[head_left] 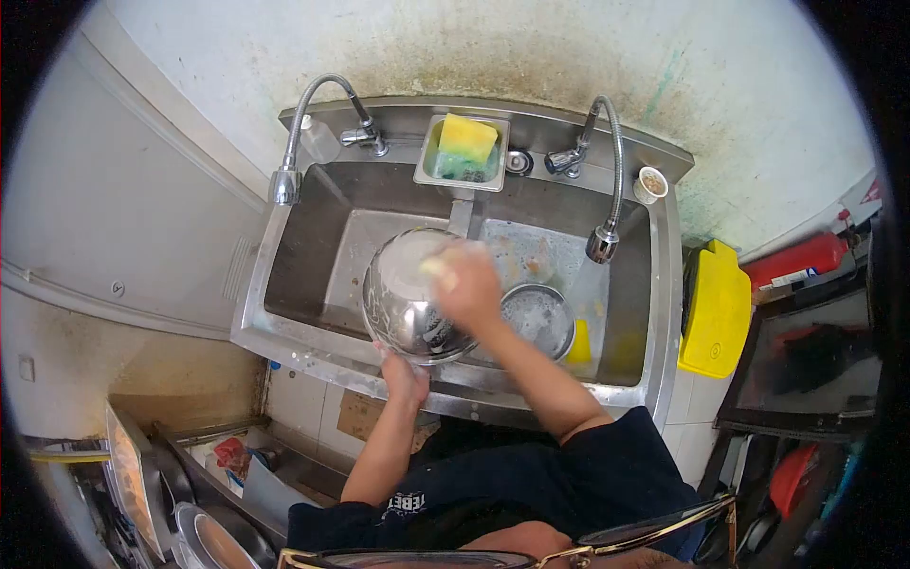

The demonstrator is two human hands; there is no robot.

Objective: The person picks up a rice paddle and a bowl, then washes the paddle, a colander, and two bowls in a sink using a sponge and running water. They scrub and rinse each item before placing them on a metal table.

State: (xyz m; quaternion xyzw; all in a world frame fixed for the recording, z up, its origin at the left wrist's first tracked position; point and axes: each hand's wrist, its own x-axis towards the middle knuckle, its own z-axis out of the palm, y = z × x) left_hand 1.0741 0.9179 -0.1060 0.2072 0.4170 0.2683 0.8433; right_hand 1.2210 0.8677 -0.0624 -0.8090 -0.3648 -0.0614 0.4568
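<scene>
1. State: left hand (406,375) is clamped on the near rim of the steel bowl (403,303) from below. The bowl is tilted on edge over the front of the sink (303,346), mouth facing the person.
2. Right hand (466,283) is inside the bowl, closed on a yellow sponge (434,268). It's blurred, so I can't tell the exact finger grip.
3. Risk: the bowl hangs on a one-hand rim grip. If it's wet and soapy, a hard sponge push could twist it loose.
4. If it slips, it probably drops onto the smaller soapy bowl (536,318) just beside it. That likely means a dent and a splash.
5. Risk: the bowl sits over the sink's front edge, so runoff may go down the front onto the clutter stored below.
6. Risk: the right spray faucet (604,242) hangs near the right arm, and a wide stroke could knock it.
7. Low risk: the spare sponge (466,137) in its tray (431,175) at the back is well apart from both hands.
</scene>
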